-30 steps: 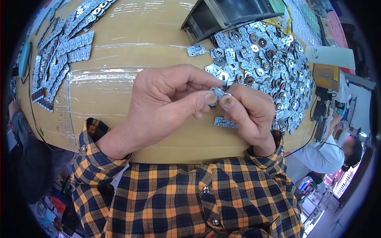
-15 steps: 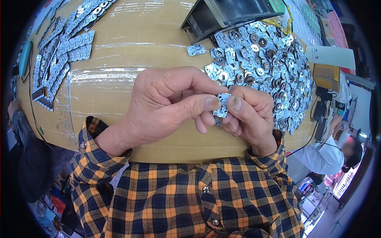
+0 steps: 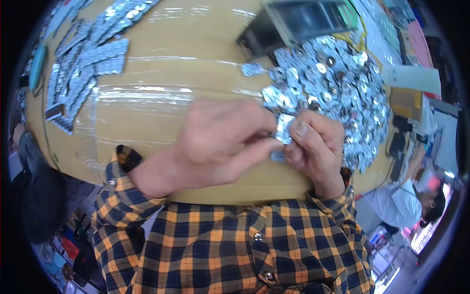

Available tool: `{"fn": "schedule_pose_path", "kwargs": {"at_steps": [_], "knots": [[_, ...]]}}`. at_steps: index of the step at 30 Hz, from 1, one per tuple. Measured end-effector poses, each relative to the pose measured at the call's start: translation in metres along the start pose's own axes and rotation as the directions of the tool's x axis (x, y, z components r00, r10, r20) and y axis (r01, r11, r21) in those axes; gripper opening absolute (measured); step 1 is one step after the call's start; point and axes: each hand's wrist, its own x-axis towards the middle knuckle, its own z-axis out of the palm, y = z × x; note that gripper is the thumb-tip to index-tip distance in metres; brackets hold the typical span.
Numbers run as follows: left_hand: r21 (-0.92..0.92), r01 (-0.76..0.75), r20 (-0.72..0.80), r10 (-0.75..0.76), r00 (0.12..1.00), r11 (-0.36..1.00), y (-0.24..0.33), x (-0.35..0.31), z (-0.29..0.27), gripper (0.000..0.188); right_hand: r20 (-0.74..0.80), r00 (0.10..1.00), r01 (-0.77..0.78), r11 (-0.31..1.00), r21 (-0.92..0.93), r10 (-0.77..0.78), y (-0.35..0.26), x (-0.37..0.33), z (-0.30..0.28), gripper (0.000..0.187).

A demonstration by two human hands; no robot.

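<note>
A small circuit board [image 3: 284, 129] is held up over the table between my two hands. My right hand [image 3: 318, 147] is closed, with thumb and fingers pinching the board's right side. My left hand [image 3: 218, 142] is blurred by motion; its thumb and forefinger come together at the board's left edge, partly hiding it. Just beyond the hands lies a wide heap of similar loose boards [image 3: 362, 108], many with round parts on them. One board [image 3: 253, 69] sits apart at the heap's left side.
Stacked strips of joined boards [image 3: 105, 59] lie at the far left. A black bin [image 3: 298, 24] rests tilted behind the heap. A white cup-like object [image 3: 413, 81] and a cardboard box [image 3: 406, 102] stand at the right. Another person [image 3: 396, 203] sits beyond the right side.
The view has shifted slightly, so the table and things appear further right and lower. My left hand has turned at the board's edge and is now blurred. My right hand keeps its pinch.
</note>
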Motion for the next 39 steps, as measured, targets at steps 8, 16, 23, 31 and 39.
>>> {"fn": "schedule_pose_path", "kwargs": {"at_steps": [8,16,23,31,39], "knots": [[0.234,0.013,-0.008,-0.011,1.0,0.972,-0.004,-0.009,0.005,0.04,-0.315,0.855,0.287,0.882,-0.373,-0.412,0.022,-0.002,-0.01,0.03],[0.836,0.301,-0.291,-0.094,0.952,0.459,-0.024,-0.006,-0.089,0.038,-0.201,0.867,0.325,0.824,-0.465,-0.456,0.022,-0.003,-0.007,0.029],[0.758,0.364,-0.189,-0.352,0.917,0.541,-0.004,-0.012,-0.067,0.032,-0.181,0.888,0.284,0.813,-0.509,-0.424,0.02,0.003,0.002,0.029],[0.73,0.344,-0.247,-0.241,0.938,0.591,-0.023,0.011,-0.092,0.048,-0.221,0.885,0.251,0.818,-0.518,-0.411,0.022,0.001,0.0,0.03],[0.927,0.253,-0.163,-0.312,0.936,0.277,-0.052,0.001,-0.126,0.052,-0.154,0.896,0.274,0.793,-0.544,-0.415,0.023,0.001,-0.001,0.028]]}}
